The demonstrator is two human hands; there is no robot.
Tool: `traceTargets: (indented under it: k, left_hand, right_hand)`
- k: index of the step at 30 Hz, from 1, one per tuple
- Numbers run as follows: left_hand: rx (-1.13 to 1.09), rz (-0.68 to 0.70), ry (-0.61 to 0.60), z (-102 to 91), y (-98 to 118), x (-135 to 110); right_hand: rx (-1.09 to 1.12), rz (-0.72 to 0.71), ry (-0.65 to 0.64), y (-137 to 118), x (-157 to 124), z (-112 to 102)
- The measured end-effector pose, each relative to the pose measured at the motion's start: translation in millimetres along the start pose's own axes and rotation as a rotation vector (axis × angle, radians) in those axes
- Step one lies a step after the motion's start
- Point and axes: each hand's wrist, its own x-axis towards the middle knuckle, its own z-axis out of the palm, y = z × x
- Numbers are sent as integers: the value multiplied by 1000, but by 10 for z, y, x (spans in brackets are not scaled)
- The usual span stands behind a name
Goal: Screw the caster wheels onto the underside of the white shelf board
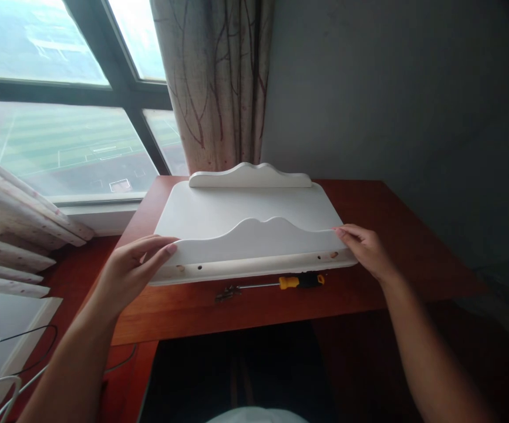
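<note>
Between both hands is a white wavy-topped board, its long lower edge tilted toward me. That edge shows dark round holes and what look like wooden dowels near each end. My left hand pinches the board's left end between thumb and fingers. At the right end my right hand grips it the same way. Behind and beneath it lies a flat white panel with rounded corners. A matching wavy board stands along the panel's far edge. Whether the held board touches the panel, I cannot tell.
In front of the panel lies a yellow-and-black screwdriver, with a small pile of screws by its tip. All rest on a reddish wooden table. A curtain and window stand behind; cables run at lower left.
</note>
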Motion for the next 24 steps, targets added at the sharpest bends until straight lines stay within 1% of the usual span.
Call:
traceTargets:
  k: [7, 11, 16, 24]
  left_hand:
    - [23, 45, 21, 0, -10, 20]
    - [19, 40, 19, 10, -11, 18]
    - [77, 43, 16, 1, -39, 4]
    - [138, 143, 30, -54, 40, -27]
  right_hand:
    - [-31, 10, -40, -24, -73, -37]
    - [-29, -12, -34, -15, -96, -39]
    - [-65, -50, -34, 3, -94, -37]
    - [-72, -112, -29, -17, -150, -89]
